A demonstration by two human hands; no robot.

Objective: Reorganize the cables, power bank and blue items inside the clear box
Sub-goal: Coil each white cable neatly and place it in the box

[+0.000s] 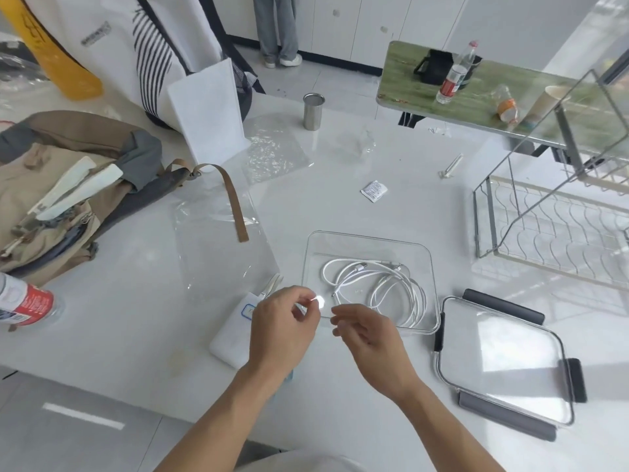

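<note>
left hand pinching white plug; right hand loosely curled beside; cables coiled in clear box.

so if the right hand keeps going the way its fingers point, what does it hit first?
Probably the small white piece pinched in the left hand: the right hand has its fingers aimed left at it. Depth is unclear; it could pass over the clear box rim instead.

A single wide-angle head camera looked forward and steeply down from above the white table, close over the clear box at lower centre. Its view bent at the edges and reached far to a green table and cabinets.
</note>
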